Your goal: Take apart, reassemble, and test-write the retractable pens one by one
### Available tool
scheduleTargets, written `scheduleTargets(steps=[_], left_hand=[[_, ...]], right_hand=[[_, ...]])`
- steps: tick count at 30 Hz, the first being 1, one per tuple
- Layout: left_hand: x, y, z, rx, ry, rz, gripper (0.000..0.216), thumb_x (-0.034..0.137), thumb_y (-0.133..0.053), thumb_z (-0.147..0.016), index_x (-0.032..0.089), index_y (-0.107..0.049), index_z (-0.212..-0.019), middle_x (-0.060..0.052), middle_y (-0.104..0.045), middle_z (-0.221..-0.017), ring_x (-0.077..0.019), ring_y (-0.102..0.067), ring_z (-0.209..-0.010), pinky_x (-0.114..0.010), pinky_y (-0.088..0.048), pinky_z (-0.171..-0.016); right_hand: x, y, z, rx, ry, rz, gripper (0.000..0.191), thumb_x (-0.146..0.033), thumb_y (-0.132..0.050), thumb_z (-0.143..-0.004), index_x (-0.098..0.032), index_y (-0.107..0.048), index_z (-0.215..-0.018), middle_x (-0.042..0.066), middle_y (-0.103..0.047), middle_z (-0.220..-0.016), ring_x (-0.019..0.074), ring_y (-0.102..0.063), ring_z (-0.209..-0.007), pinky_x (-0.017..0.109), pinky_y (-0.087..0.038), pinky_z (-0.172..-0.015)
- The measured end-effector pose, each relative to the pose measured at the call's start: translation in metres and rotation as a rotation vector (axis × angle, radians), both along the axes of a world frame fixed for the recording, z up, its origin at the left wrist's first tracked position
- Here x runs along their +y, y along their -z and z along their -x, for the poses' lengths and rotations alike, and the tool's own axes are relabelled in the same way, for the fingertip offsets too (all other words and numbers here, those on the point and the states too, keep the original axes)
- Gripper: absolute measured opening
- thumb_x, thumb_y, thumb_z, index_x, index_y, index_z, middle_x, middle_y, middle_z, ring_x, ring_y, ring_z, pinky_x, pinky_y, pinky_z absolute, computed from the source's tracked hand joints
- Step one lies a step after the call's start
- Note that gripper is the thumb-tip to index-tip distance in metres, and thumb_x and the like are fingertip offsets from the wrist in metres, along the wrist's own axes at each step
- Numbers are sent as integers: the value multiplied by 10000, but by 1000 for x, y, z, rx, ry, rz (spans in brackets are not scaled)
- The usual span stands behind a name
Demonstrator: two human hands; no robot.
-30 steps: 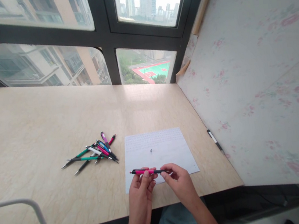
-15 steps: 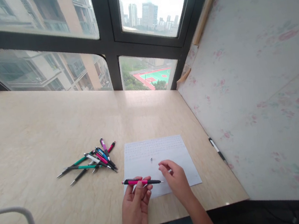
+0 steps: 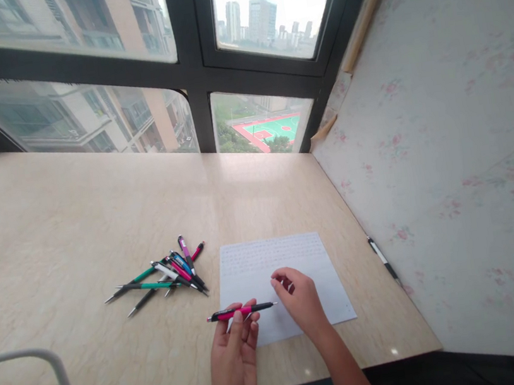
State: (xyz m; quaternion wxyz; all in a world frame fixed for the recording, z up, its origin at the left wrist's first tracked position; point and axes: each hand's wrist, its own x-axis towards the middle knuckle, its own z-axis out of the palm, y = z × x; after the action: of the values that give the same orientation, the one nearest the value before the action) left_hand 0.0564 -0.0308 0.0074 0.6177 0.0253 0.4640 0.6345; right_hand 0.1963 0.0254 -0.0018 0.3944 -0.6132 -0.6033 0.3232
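Note:
My left hand (image 3: 234, 345) is palm up, with a pink pen (image 3: 240, 311) pinched between thumb and fingers. The pen lies nearly level, its black grip and metal tip pointing right. Just past that tip, my right hand (image 3: 299, 295) hovers over a sheet of paper (image 3: 298, 260), thumb and index finger pressed together. What those fingertips hold, if anything, is too small to make out. Lines of handwriting cover the upper part of the sheet.
Left of the paper, several pens (image 3: 173, 274) in green, white, pink, blue and purple lie in a crossed heap. A white-and-black pen (image 3: 384, 260) rests along the papered wall at right. A grey cable (image 3: 54, 367) curves across the left front.
The small dark piece that lay on the paper no longer shows near my right fingertips. The view has shifted slightly; my left hand still holds the pink pen.

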Motion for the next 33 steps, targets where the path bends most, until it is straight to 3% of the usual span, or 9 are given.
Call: scheduleTargets(steps=[4,7,33], left_hand=[[0,-1,1,-37,-26,-16,149,56,-596,-850,136,-639,-969,-123,-737,-976,-135,-713,-736,-214,-594,-673],[-1,-1,0,-58,-26,-34,161,69,-634,-829,143,-648,-971,-119,-737,-999,-132,-708,-745,-212,-591,-687],[-10,-6,-6,-46,46,-41,247,113,-717,-780,152,-627,-1007,-119,-735,-1047,-136,-720,-769,-222,-580,-736]], right_hand=[[-21,-1,-9,370,5,167,230,-377,-626,-825,-167,-679,-903,52,-692,-753,171,-612,-654,261,-475,-559],[-33,-1,-11,488,-7,218,291,-425,-660,-805,-160,-677,-924,75,-713,-790,180,-626,-665,264,-475,-546],[-51,-2,-7,384,3,152,312,-460,-670,-800,-166,-709,-896,84,-708,-856,219,-648,-774,292,-507,-623]])
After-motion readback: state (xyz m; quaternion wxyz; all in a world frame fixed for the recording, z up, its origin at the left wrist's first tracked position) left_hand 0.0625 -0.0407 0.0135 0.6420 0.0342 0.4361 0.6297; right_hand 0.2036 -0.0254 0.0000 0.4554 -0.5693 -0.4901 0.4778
